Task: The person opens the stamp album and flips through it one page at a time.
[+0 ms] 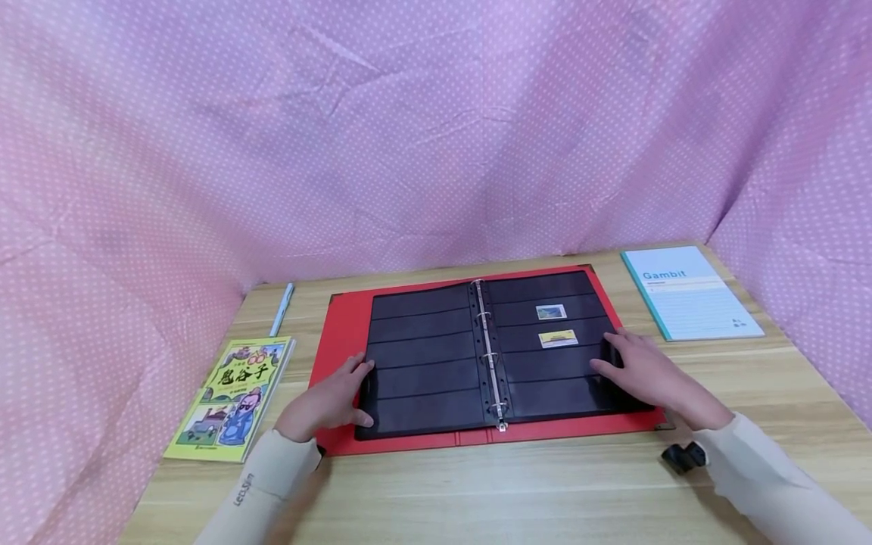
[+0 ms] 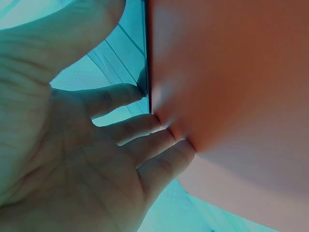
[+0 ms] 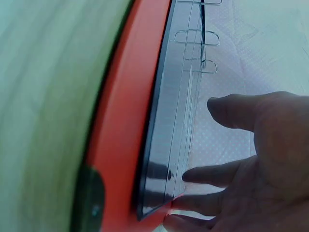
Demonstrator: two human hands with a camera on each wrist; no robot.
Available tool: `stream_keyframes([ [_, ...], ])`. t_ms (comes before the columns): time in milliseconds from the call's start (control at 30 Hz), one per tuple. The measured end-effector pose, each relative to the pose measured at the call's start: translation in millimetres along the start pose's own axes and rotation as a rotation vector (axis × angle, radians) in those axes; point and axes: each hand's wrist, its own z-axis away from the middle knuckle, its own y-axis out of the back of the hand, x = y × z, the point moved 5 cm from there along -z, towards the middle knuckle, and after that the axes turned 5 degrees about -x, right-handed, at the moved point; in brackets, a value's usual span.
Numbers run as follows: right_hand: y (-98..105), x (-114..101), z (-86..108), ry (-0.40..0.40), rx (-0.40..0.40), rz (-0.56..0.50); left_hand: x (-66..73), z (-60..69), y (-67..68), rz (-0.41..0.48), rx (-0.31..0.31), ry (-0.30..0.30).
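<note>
A red ring binder (image 1: pixel 344 333) lies spread on the table, with black pocket pages (image 1: pixel 422 341) on both sides of its metal rings (image 1: pixel 488 356). The right page carries two small stamps: a greenish-blue one (image 1: pixel 551 312) and a yellow one (image 1: pixel 558 338) below it. At the left page's outer edge rests my left hand (image 1: pixel 330 397); in the left wrist view its extended fingertips touch the red cover (image 2: pixel 227 72). My right hand (image 1: pixel 643 371) lies at the right page's outer edge, fingers extended and thumb apart, also seen in the right wrist view.
To the left lies a yellow comic-style book (image 1: pixel 232 397), with a slim pale-blue object (image 1: pixel 281 309) behind it. A white "Gambit" notebook (image 1: pixel 691 294) with a teal spine sits at the back right. Pink dotted cloth (image 1: pixel 436 136) hangs behind the wooden table (image 1: pixel 477 492).
</note>
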Motion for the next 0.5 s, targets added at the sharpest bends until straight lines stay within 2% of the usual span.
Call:
stream_keyframes([
  [200,4,-6,-2.9,0.044,0.037,0.001,-1.9,-0.7,0.5,-0.003,0.005,-0.009],
  [500,29,-21,6.1,0.153,0.157,-0.087,-3.0,-2.3,1.2,-0.001,-0.009,0.001],
])
